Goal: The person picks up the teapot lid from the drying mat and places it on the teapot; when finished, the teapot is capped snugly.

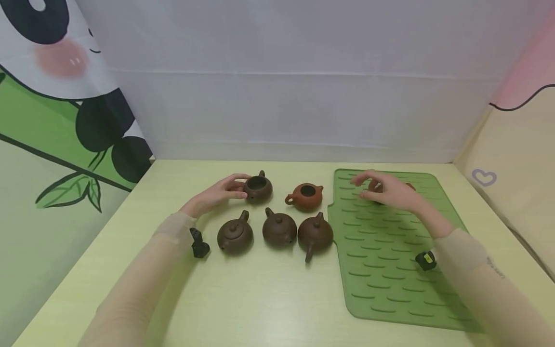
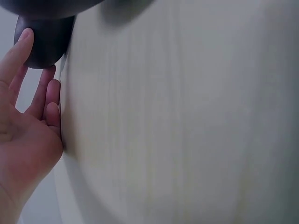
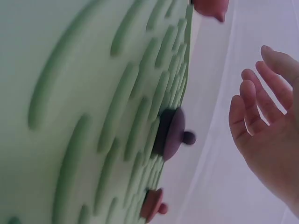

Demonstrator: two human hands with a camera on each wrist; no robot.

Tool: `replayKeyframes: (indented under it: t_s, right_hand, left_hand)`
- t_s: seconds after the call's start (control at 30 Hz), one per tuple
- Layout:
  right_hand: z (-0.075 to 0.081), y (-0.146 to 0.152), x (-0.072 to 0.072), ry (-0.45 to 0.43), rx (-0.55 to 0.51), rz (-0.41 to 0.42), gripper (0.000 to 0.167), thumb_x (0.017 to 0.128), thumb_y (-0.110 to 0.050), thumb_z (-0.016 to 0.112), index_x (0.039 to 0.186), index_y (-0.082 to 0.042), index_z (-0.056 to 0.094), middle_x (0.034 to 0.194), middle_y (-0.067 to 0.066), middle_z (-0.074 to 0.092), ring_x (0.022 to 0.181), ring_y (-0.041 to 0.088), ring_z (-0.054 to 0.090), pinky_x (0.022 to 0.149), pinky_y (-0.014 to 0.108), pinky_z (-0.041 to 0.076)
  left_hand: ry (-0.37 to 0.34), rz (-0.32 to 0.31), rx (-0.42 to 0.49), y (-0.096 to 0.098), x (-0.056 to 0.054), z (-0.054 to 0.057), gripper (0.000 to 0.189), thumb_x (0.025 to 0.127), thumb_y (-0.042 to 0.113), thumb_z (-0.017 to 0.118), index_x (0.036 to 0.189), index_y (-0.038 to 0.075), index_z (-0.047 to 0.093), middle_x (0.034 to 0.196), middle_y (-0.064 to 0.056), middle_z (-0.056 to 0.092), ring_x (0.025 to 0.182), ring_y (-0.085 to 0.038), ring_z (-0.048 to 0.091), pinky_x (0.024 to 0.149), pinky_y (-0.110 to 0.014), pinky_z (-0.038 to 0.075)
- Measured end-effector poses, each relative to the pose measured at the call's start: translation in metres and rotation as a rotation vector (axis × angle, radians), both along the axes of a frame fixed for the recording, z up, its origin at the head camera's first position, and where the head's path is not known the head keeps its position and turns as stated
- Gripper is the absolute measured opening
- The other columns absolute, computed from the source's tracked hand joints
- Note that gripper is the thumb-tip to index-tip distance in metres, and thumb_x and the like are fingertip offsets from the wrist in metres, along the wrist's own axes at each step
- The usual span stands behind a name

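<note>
A lidless dark brown teapot stands at the back of the table. My left hand holds its left side, thumb in front and fingers behind; in the left wrist view the thumb and fingertips touch a dark rounded part. My right hand hovers over the green mat, fingers loosely bent around nothing. Below it in the right wrist view, a dark lid and a reddish lid sit on the mat. Between the hands stands a reddish-brown teapot, also without its lid.
Three dark lidded teapots stand in front: one on the left, one in the middle and one on the right beside the mat's left edge. A pale cloth wall closes off the back of the table.
</note>
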State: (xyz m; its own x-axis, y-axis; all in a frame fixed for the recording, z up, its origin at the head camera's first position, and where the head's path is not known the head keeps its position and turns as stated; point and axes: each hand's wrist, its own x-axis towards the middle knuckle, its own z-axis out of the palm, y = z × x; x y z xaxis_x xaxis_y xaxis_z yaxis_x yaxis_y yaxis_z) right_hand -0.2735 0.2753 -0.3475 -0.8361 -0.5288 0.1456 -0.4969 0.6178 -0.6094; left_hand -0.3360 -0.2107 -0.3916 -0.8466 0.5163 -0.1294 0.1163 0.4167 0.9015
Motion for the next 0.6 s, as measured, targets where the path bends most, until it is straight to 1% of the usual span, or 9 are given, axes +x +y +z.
replayKeyframes:
  t_s: [0.1, 0.17, 0.27, 0.33, 0.43, 0.5, 0.6]
  right_hand:
    - [-0.007, 0.016, -0.008, 0.050, -0.047, -0.045, 0.041, 0.095, -0.016, 0.066, 0.135, -0.012, 0.057, 0.131, 0.012, 0.062, 0.089, 0.010, 0.059, 0.074, 0.026, 0.052]
    - [-0.011, 0.025, -0.011, 0.072, -0.076, -0.067, 0.045, 0.095, -0.014, 0.066, 0.138, -0.010, 0.056, 0.135, 0.015, 0.059, 0.089, 0.007, 0.057, 0.070, 0.026, 0.050]
    - [-0.016, 0.038, -0.013, 0.089, -0.090, -0.099, 0.049, 0.095, -0.014, 0.065, 0.143, -0.010, 0.052, 0.141, 0.016, 0.055, 0.090, 0.003, 0.055, 0.068, 0.025, 0.048]
    - [-0.018, 0.045, -0.014, 0.077, -0.086, -0.118, 0.051, 0.096, -0.015, 0.064, 0.145, -0.011, 0.049, 0.145, 0.015, 0.051, 0.093, 0.002, 0.054, 0.070, 0.025, 0.048]
    - [-0.019, 0.053, -0.013, 0.036, -0.061, -0.145, 0.054, 0.097, -0.017, 0.063, 0.148, -0.011, 0.045, 0.146, 0.018, 0.050, 0.095, 0.002, 0.055, 0.076, 0.025, 0.049]
    - [-0.021, 0.058, -0.014, 0.005, -0.039, -0.151, 0.055, 0.097, -0.017, 0.063, 0.149, -0.008, 0.044, 0.144, 0.021, 0.050, 0.096, 0.003, 0.056, 0.078, 0.025, 0.049]
    - [-0.021, 0.061, -0.013, -0.040, -0.014, -0.158, 0.054, 0.097, -0.014, 0.063, 0.147, -0.005, 0.045, 0.138, 0.025, 0.055, 0.095, 0.007, 0.060, 0.078, 0.024, 0.050]
  left_hand:
    - [-0.003, -0.007, -0.014, -0.001, 0.000, -0.002, 0.070, 0.096, 0.026, 0.065, 0.156, 0.026, 0.029, 0.155, -0.016, 0.041, 0.147, -0.035, 0.034, 0.122, -0.061, 0.013]
    - [-0.010, -0.006, -0.029, -0.002, 0.000, -0.003, 0.072, 0.096, 0.029, 0.066, 0.157, 0.030, 0.027, 0.158, -0.012, 0.037, 0.149, -0.033, 0.030, 0.122, -0.061, 0.011]
    - [-0.015, -0.013, -0.044, -0.003, 0.000, -0.004, 0.070, 0.096, 0.031, 0.064, 0.156, 0.034, 0.029, 0.161, -0.009, 0.033, 0.151, -0.033, 0.026, 0.122, -0.062, 0.009]
    - [-0.015, -0.011, -0.044, -0.002, -0.001, -0.004, 0.067, 0.096, 0.032, 0.064, 0.155, 0.035, 0.031, 0.161, -0.008, 0.033, 0.151, -0.033, 0.026, 0.122, -0.062, 0.009]
    - [-0.006, -0.015, -0.040, -0.002, -0.001, -0.002, 0.067, 0.096, 0.031, 0.064, 0.154, 0.035, 0.032, 0.160, -0.009, 0.035, 0.150, -0.034, 0.027, 0.122, -0.062, 0.010]
    - [-0.006, -0.017, -0.037, -0.002, -0.001, -0.001, 0.067, 0.096, 0.030, 0.064, 0.154, 0.034, 0.032, 0.159, -0.008, 0.036, 0.150, -0.033, 0.028, 0.122, -0.062, 0.010]
    - [-0.005, -0.029, -0.032, -0.002, -0.002, -0.001, 0.066, 0.096, 0.030, 0.064, 0.154, 0.035, 0.032, 0.160, -0.006, 0.035, 0.150, -0.033, 0.028, 0.122, -0.061, 0.011]
